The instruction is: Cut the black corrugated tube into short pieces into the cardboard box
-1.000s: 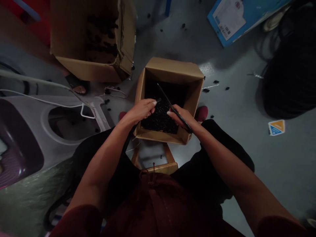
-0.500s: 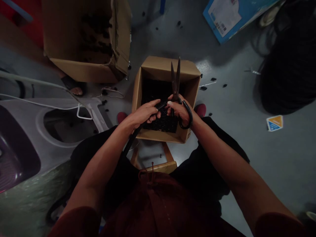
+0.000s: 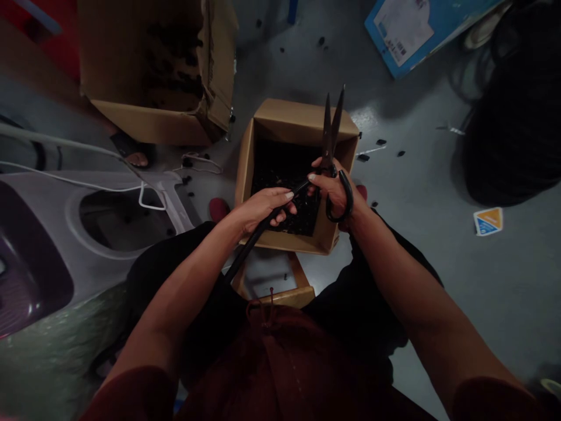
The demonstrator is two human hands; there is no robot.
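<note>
My left hand [image 3: 263, 210] is shut on a black rubber tube [image 3: 249, 240], which runs from above the box down past my wrist. My right hand [image 3: 333, 193] grips black-handled scissors [image 3: 332, 131] with their blades open and pointing up. The blades are beside the tube's upper end, not visibly cutting it. Both hands are over an open cardboard box [image 3: 298, 120], which holds a heap of small black cut pieces [image 3: 283, 169]. The box rests on a wooden stool [image 3: 284, 297] between my knees.
A larger open cardboard box [image 3: 153, 126] with black residue inside stands at upper left. A grey-white plastic tub [image 3: 118, 219] and white cord [image 3: 83, 187] lie left. Black pieces [image 3: 363, 158] dot the grey floor. A black coil [image 3: 512, 117] lies right, and a blue carton [image 3: 407, 29] lies behind.
The scissors have swung from lying closed across the box to standing upright, and their blades have opened wider. More of the black tube now shows below my left hand.
</note>
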